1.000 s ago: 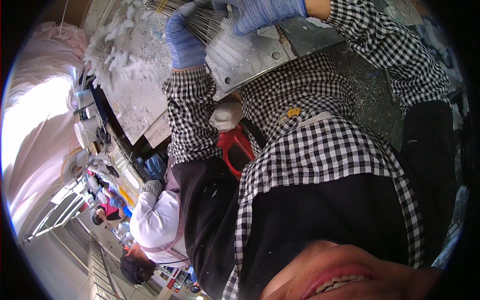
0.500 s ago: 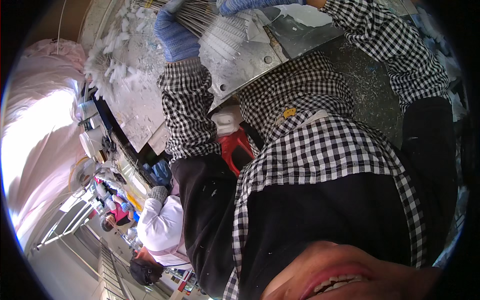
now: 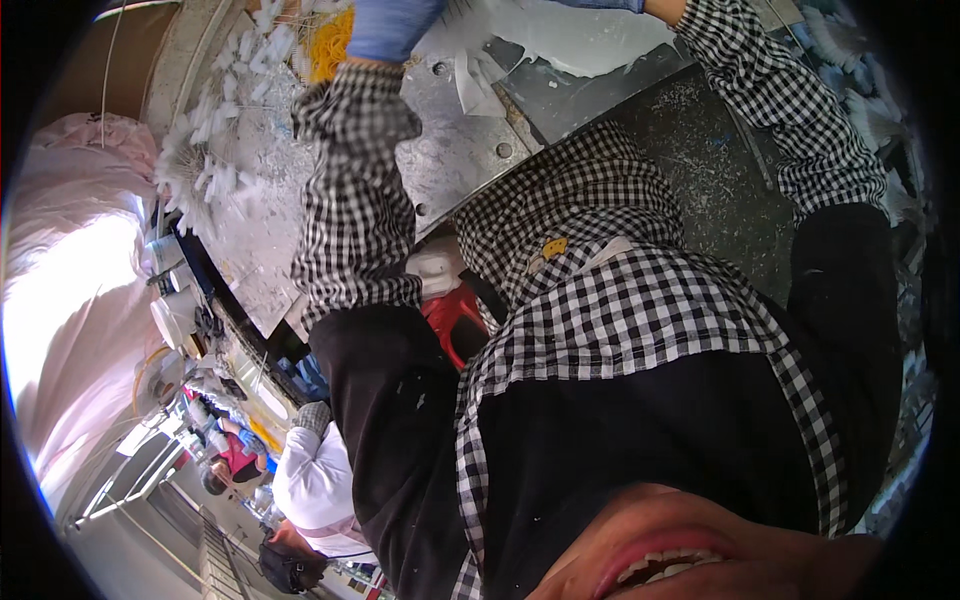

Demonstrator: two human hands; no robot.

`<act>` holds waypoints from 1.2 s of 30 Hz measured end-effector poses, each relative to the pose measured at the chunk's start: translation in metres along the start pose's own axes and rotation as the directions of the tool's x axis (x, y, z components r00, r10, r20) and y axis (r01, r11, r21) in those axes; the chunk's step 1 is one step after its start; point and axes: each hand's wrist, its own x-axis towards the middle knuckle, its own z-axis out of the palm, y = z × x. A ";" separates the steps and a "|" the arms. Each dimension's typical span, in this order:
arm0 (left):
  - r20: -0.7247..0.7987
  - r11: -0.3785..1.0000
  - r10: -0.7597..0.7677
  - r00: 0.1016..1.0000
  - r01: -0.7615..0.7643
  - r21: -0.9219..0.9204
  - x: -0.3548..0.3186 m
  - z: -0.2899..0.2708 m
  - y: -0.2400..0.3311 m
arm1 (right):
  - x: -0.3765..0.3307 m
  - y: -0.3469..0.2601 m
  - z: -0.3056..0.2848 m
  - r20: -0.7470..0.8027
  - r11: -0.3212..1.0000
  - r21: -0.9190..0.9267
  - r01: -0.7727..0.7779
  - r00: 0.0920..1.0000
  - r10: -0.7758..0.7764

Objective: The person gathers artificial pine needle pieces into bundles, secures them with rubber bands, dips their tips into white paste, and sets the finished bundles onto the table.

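1. Metal plate: grey, bolted, lying flat on the surface at the top of the view, right in front of the person's chest. Its long edge runs on a slant from lower left up to upper right; the near corner points down toward the body.
2. White sheet sits on the plate's far end, spreading toward the top edge. A small torn white scrap lies on the bare metal, just beside a bolt head.
3. Left hand: blue glove, cut off by the top edge, above the plate's left part, near a tuft of yellow fibres. Fingers out of frame, so I cannot tell if they are closed or spread, or on what.
4. Right hand: only a sliver of blue glove at the very top, over the white sheet. Grip cannot be told either.
5. Progress, as a judgement: work is mid-way. White trimmings are heaped left of the plate and fine shavings dust the dark surface, which suggests much cutting or stripping done; material lying on the plate suggests more is left.
6. Outward: checked sleeves and a checked apron fill the middle. A red object shows below the surface edge.
7. Lower left: another person in white, well apart.
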 end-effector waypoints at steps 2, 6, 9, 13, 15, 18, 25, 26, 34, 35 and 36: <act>0.053 0.912 0.267 0.962 -0.270 0.310 0.015 -0.040 0.026 | 0.038 -0.008 0.012 -0.117 0.986 0.025 0.167 0.980 -0.163; 0.358 0.623 0.375 0.855 -0.518 0.586 0.025 0.010 0.001 | 0.008 0.057 0.042 -0.143 0.990 -0.003 0.140 0.980 -0.139; 0.438 0.594 0.289 0.851 -0.518 0.616 0.029 0.012 0.002 | 0.018 0.069 0.051 -0.177 0.983 -0.038 0.181 0.967 -0.185; 0.470 0.573 0.218 0.855 -0.502 0.648 0.033 0.021 0.000 | 0.017 0.089 0.061 -0.161 0.994 -0.012 0.105 0.981 -0.106; 0.466 0.567 0.240 0.852 -0.513 0.644 0.035 0.025 -0.005 | 0.015 0.092 0.061 -0.155 0.996 -0.048 0.079 0.984 -0.086; 0.481 0.517 0.251 0.840 -0.536 0.667 0.040 0.005 0.008 | 0.030 0.075 0.057 -0.172 0.990 -0.039 0.134 0.975 -0.139; 0.491 0.553 0.227 0.841 -0.526 0.646 0.031 0.028 0.001 | -0.001 0.079 0.061 -0.211 0.994 -0.036 0.103 0.971 -0.108; 0.491 0.550 0.230 0.840 -0.528 0.647 0.032 0.028 0.002 | -0.001 0.077 0.060 -0.213 0.994 -0.039 0.104 0.971 -0.110; 0.229 0.966 0.116 0.966 -0.164 0.202 0.038 0.012 -0.014 | 0.015 0.034 0.038 -0.336 0.991 0.030 0.132 0.935 -0.115; 0.228 0.966 0.117 0.967 -0.164 0.199 0.040 0.009 -0.015 | 0.015 0.031 0.033 -0.334 0.991 0.029 0.131 0.936 -0.114; 0.232 0.950 0.126 0.965 -0.185 0.252 0.043 0.004 -0.016 | 0.016 0.028 0.027 -0.250 0.997 0.066 0.045 0.968 -0.027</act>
